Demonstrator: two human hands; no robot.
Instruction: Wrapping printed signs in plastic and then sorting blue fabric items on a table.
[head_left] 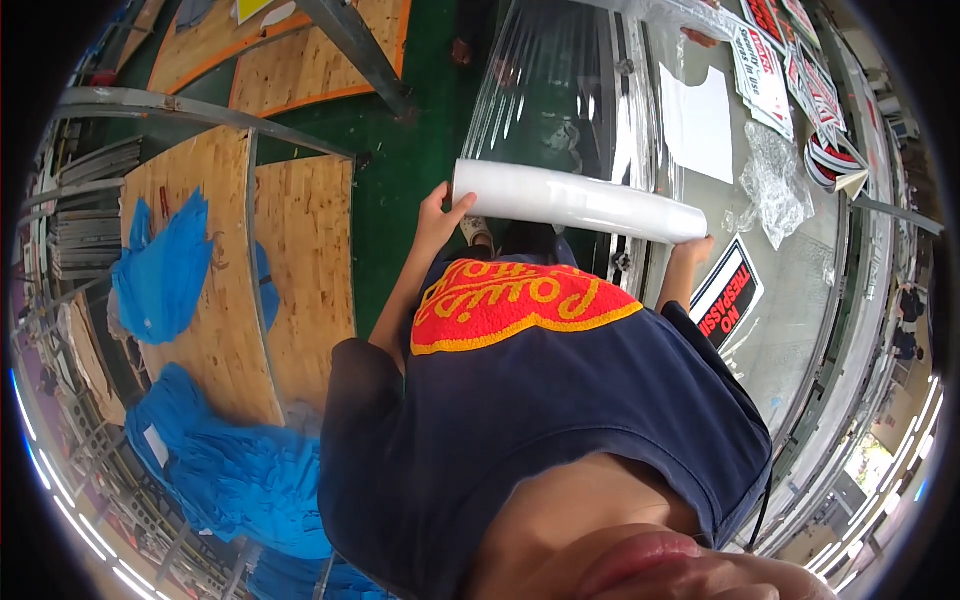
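A thick roll of clear plastic film (580, 200) lies crosswise in front of my body, held at both ends. My left hand (443, 215) grips its left end, the thumb on top and the fingers bent round the edge. At the other end, beside the table, my right hand (692, 250) is closed on the roll, its fingers partly hidden. From the roll a shiny, stretched sheet of film (540, 90) runs away from me, with pull lines along its length.
On the table (800, 260) at right lie a black, white and red sign (728, 290), a white sheet (695, 120), crumpled clear plastic (777, 185) and stacked signs (765, 80). Wooden boards (300, 250) and blue cloth pieces (225, 465) are at left. The floor (400, 160) is green.
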